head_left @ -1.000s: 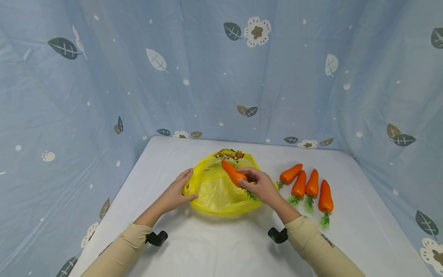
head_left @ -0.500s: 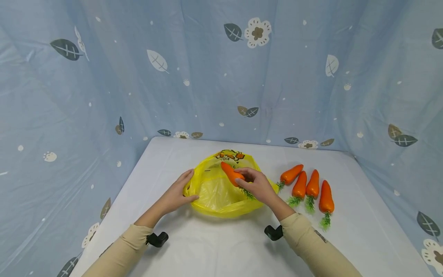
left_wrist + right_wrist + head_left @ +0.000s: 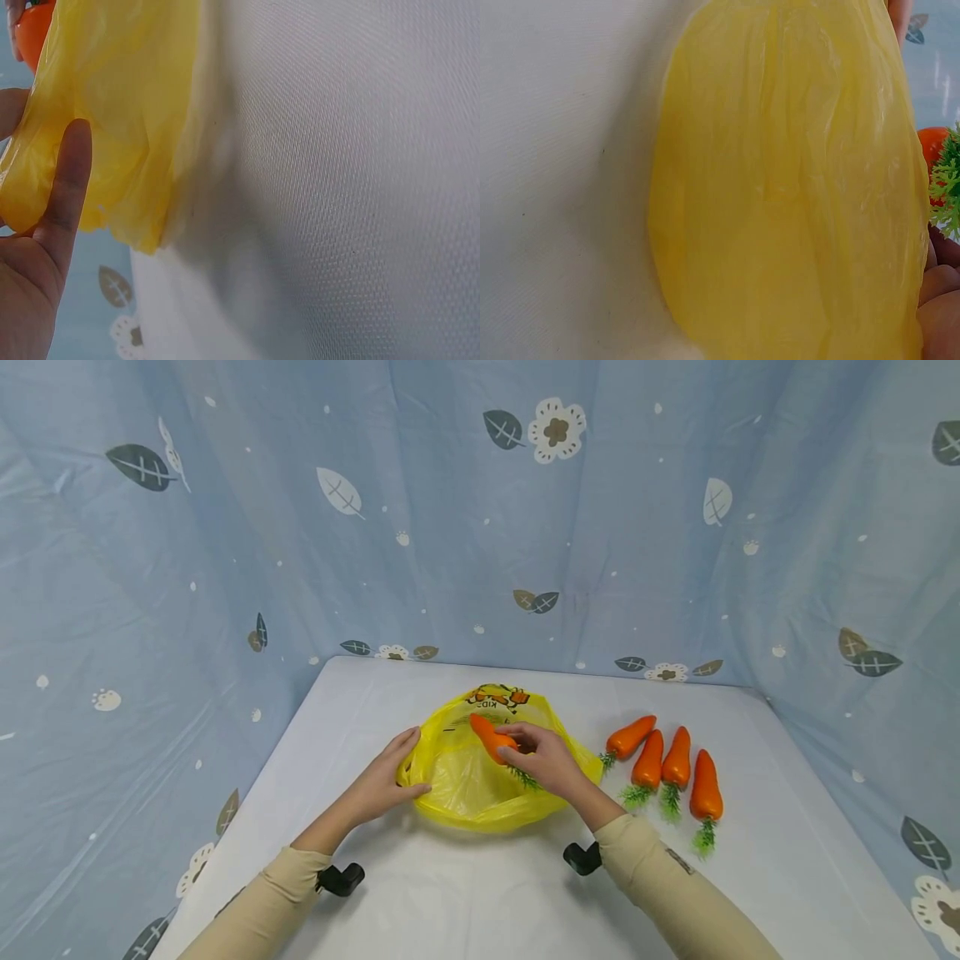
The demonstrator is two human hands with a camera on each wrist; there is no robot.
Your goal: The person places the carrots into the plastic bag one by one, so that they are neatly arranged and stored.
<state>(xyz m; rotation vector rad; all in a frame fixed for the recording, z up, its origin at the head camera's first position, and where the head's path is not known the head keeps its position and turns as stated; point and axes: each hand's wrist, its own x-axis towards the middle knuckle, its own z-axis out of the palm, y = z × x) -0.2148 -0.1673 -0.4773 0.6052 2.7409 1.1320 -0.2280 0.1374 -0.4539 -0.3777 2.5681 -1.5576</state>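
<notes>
An orange toy carrot (image 3: 489,740) with green leaves hangs tilted over the mouth of a yellow plastic bag (image 3: 465,785). My right hand (image 3: 546,758) pinches it near its thick leafy end, thumb on the near side. In the right wrist view, the bag's yellow wall (image 3: 780,195) fills the middle; the carrot's leaves (image 3: 949,187) and my fingers show past its edge. My left hand (image 3: 382,781) rests on the bag's left side with fingers and thumb fairly straight. Its thumb (image 3: 71,165) lies along the outside of the bag in the left wrist view.
Several other toy carrots (image 3: 677,758) lie on the white table (image 3: 465,902) right of the bag, their leaves toward me. Blue printed curtains (image 3: 450,527) surround the table at the back and sides. A black wrist mount (image 3: 341,879) shows below the left hand.
My right hand has moved slightly left and lower over the bag's opening, carrying the carrot with it. The left hand, the bag and the other carrots have stayed in place.
</notes>
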